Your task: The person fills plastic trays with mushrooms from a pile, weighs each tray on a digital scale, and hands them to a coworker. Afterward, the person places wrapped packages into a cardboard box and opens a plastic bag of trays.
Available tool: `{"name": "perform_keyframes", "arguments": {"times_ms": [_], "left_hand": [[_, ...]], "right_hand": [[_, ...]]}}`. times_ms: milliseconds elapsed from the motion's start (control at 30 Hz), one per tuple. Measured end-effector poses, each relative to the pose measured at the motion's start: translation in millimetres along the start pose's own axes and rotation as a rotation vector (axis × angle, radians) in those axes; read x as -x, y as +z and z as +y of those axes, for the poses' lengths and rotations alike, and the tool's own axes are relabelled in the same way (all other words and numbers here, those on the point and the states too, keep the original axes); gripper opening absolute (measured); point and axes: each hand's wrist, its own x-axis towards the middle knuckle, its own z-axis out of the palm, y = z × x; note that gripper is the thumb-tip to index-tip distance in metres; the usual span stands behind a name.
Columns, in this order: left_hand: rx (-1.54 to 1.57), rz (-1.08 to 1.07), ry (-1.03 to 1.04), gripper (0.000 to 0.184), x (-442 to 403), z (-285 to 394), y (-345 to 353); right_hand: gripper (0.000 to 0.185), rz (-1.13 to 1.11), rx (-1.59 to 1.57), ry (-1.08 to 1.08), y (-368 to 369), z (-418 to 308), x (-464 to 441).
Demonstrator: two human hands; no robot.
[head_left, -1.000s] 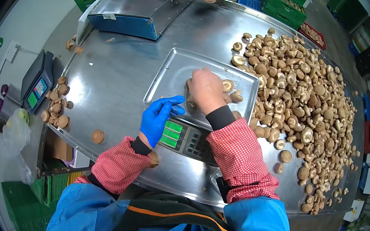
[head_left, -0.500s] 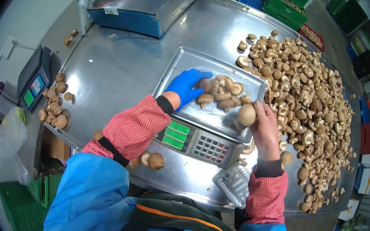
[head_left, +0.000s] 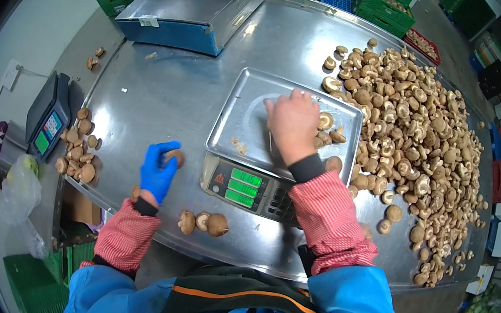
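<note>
My left hand (head_left: pixel 159 171), in a blue glove, is closed around a brown shiitake mushroom (head_left: pixel 175 157) over the steel table, left of the scale. My bare right hand (head_left: pixel 294 126) is over the scale's steel tray (head_left: pixel 245 114), back upward and thumb apart; its other fingers bend down and are largely hidden. Several shiitake mushrooms (head_left: pixel 325 135) lie in the tray against this hand's right side. Below the tray, the scale's green display (head_left: pixel 243 187) is lit, and the right forearm covers part of the keypad. A few mushrooms (head_left: pixel 204 223) rest near the table's front edge.
A large shiitake heap (head_left: pixel 414 154) covers the table's right side. Loose mushrooms (head_left: pixel 78 155) lie along the left edge by a second scale (head_left: pixel 49 118). A blue-sided metal machine (head_left: pixel 175 32) stands at the back left, with green crates (head_left: pixel 380 11) behind the table.
My left hand has left the tray, moving left and toward me with a mushroom. My right hand has moved left over the tray. The clear plastic box by my right arm no longer shows.
</note>
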Motion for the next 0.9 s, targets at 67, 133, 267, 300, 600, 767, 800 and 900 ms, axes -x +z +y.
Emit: {"name": "perform_keyframes", "arguments": {"times_ms": [67,133,267,300,600,767,800,900], "left_hand": [[-0.245,0.027,-0.004,0.027,14,-57,-42],[-0.63,-0.044,-0.105,0.029,28,-80,-72],[-0.945,0.019,0.062,0.031,32,-60,-83],[-0.897,0.102,0.222,0.031,29,-57,-78],[-0.108,-0.381,-0.02,0.031,-35,79,94],[-0.448,-0.481,-0.079,0.043,-52,86,144],[-0.454,-0.488,-0.085,0.043,-55,88,148],[-0.434,-0.493,-0.079,0.039,-57,87,156]], "right_hand": [[0.022,0.115,-0.087,0.023,-28,20,11],[0.019,0.178,-0.163,0.113,-55,50,33],[0.018,0.02,-0.281,0.311,-73,118,97],[0.02,-0.027,-0.257,0.299,-74,129,111],[0.037,-0.189,-0.221,0.221,-70,117,135],[0.027,-0.192,-0.413,0.257,-67,116,135],[0.026,-0.205,-0.46,0.287,-66,119,132],[0.025,-0.251,-0.543,0.317,-61,124,121]]}}
